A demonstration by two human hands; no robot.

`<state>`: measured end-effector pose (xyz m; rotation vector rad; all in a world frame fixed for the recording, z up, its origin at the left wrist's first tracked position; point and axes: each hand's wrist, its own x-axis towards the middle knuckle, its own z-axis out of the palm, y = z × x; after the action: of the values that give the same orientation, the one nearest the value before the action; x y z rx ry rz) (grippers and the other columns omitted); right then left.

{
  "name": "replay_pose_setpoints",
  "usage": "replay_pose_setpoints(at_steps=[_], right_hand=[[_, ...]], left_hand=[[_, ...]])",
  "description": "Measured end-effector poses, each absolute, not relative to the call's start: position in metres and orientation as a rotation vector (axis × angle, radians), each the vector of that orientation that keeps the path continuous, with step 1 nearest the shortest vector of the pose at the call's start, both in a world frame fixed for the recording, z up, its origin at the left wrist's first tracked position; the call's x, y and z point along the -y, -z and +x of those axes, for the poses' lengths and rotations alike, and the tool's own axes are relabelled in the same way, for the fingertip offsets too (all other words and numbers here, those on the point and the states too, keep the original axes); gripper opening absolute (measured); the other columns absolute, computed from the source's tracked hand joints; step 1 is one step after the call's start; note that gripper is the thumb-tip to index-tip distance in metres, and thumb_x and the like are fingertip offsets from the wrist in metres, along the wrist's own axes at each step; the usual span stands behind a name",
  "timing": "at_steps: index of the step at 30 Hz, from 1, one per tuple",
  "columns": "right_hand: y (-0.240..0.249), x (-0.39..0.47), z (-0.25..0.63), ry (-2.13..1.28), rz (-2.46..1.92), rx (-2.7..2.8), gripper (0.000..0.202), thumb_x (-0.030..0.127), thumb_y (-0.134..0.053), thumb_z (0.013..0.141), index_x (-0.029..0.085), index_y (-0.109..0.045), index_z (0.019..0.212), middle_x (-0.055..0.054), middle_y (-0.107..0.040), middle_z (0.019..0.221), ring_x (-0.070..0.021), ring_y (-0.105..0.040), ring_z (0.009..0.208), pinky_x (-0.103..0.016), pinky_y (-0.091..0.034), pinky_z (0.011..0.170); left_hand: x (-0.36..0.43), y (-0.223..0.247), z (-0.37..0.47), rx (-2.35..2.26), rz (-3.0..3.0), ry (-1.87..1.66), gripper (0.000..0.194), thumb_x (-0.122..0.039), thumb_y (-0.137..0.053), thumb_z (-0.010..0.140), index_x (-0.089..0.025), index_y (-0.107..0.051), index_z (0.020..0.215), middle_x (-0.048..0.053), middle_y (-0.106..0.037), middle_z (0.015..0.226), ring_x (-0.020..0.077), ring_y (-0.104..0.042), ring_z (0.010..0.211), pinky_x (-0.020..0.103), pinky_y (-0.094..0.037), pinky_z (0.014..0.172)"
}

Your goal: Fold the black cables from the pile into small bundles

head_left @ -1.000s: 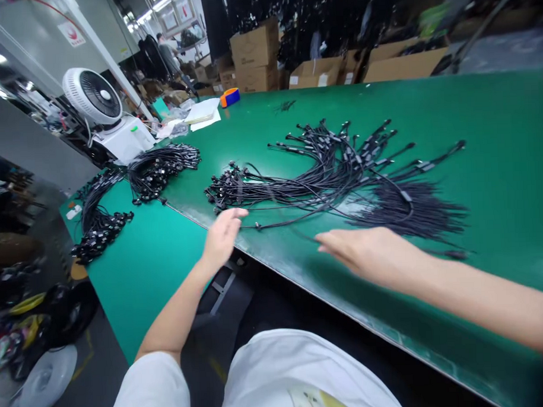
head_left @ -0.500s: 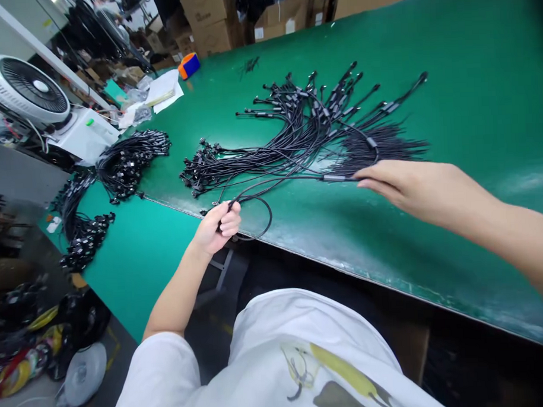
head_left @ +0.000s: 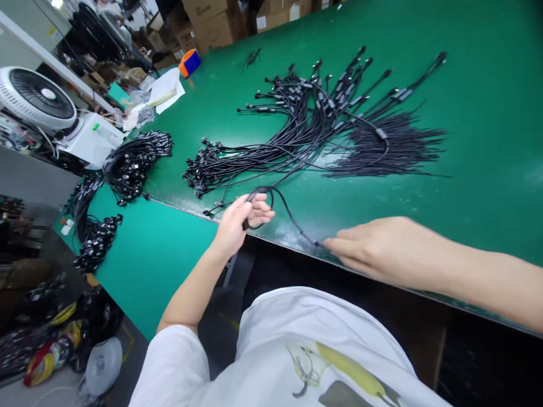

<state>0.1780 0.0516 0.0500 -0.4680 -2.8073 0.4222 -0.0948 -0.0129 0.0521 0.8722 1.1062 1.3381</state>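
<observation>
A thin black cable (head_left: 290, 212) runs between my two hands at the front edge of the green table. My left hand (head_left: 240, 221) is closed round its looped part, and a small coil shows above the fingers. My right hand (head_left: 380, 253), a little smeared by motion, pinches the cable near one end; its fingers hide the tip. Beyond my hands lies a large bundle of black cables (head_left: 269, 150) with small connectors and grey sleeves. A spread of thin black strips, which look like cable ties (head_left: 385, 149), lies to its right.
More black cable bundles (head_left: 134, 164) lie at the left. A white fan (head_left: 40, 96) stands behind them near some papers (head_left: 166, 91). An orange and blue roll (head_left: 189, 63) sits at the far edge, with cardboard boxes (head_left: 212, 21) beyond. The table edge (head_left: 183, 214) runs before me.
My right hand has come down and left, toward the table edge, with the cable end. My left hand has shifted slightly right, and the cable loop has drawn smaller.
</observation>
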Motion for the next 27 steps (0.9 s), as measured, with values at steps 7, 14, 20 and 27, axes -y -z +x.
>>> replay_pose_setpoints(at_steps=[7, 14, 20, 27], right_hand=[[-0.065, -0.067, 0.135, -0.846, -0.540, 2.384, 0.025, 0.034, -0.047, 0.098, 0.021, -0.068, 0.095, -0.005, -0.069, 0.090, -0.0172, -0.062, 0.083, -0.027, -0.043, 0.072], [-0.019, -0.044, 0.109, -1.797, -0.860, 1.181, 0.049, 0.067, -0.065, 0.081, 0.020, -0.056, 0.079, 0.003, -0.045, 0.067, -0.0111, -0.044, 0.059, -0.026, -0.044, 0.061], [-0.030, -0.037, 0.106, -2.033, -0.820, 0.682, 0.054, 0.062, -0.084, 0.065, 0.015, -0.057, 0.072, 0.007, -0.032, 0.061, -0.0042, -0.024, 0.051, -0.018, -0.023, 0.044], [-0.033, -0.019, 0.108, -2.020, -0.691, 0.717, 0.057, 0.063, -0.082, 0.066, 0.021, -0.063, 0.101, -0.004, -0.062, 0.099, -0.0142, -0.058, 0.080, -0.027, -0.053, 0.067]], left_hand=[[0.018, -0.044, -0.055, -1.098, 1.126, -1.069, 0.040, -0.053, -0.061, 0.090, -0.019, -0.065, 0.110, -0.001, -0.052, 0.065, 0.0107, -0.047, 0.057, 0.025, -0.042, 0.058], [0.011, -0.041, -0.046, -1.037, 0.826, -1.125, 0.044, -0.059, -0.065, 0.083, -0.017, -0.058, 0.084, -0.001, -0.047, 0.069, 0.0083, -0.041, 0.053, 0.024, -0.032, 0.050], [0.029, -0.001, -0.033, -1.117, 1.030, -1.148, 0.051, -0.070, -0.049, 0.088, -0.021, -0.043, 0.075, -0.005, -0.036, 0.060, 0.0124, -0.046, 0.059, 0.035, -0.046, 0.077], [0.025, -0.003, -0.034, -1.557, 1.395, -0.847, 0.053, -0.034, -0.084, 0.069, -0.020, -0.055, 0.112, -0.001, -0.058, 0.085, 0.0114, -0.049, 0.068, 0.026, -0.043, 0.067]])
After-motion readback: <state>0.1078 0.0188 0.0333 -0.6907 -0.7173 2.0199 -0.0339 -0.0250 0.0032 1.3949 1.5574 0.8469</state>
